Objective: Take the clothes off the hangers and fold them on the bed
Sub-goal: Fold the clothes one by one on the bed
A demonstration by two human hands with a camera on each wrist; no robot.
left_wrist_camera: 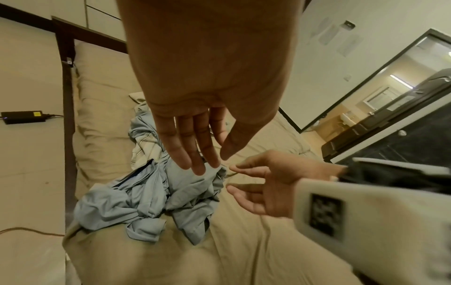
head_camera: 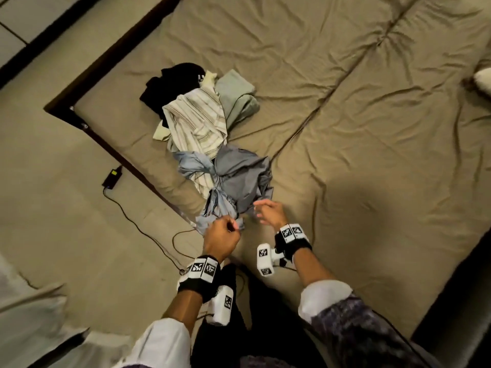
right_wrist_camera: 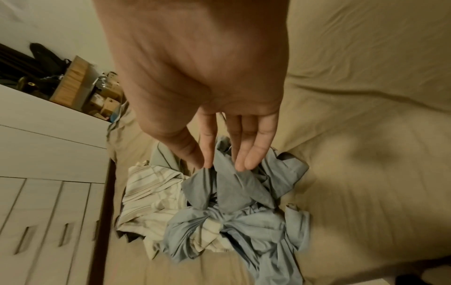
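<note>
- The blue-grey shirt (head_camera: 233, 179) lay crumpled on the bed (head_camera: 372, 107), near its corner, partly overlapping a striped shirt (head_camera: 196, 120).
- Beyond these lay a black garment (head_camera: 170, 83) and a pale green garment (head_camera: 236, 94), all unfolded.
- Head view: the left hand (head_camera: 221, 239) was at the near edge of the blue-grey shirt, fingers curled; whether they pinched the cloth could not be told.
- Left wrist view: the left-hand fingers (left_wrist_camera: 192, 152) appeared straight and close together, tips at the shirt (left_wrist_camera: 146, 200).
- The right hand (head_camera: 271, 213) hovered just beside the shirt, fingers loosely spread, holding nothing.
- Right wrist view: the right-hand fingers (right_wrist_camera: 253, 152) pointed down over the shirt (right_wrist_camera: 234, 212); contact could not be told.
- Only the right wrist view showed white drawers (right_wrist_camera: 44, 212).
- Only the head and left wrist views showed a power adapter (head_camera: 112, 177) on the floor.
</note>
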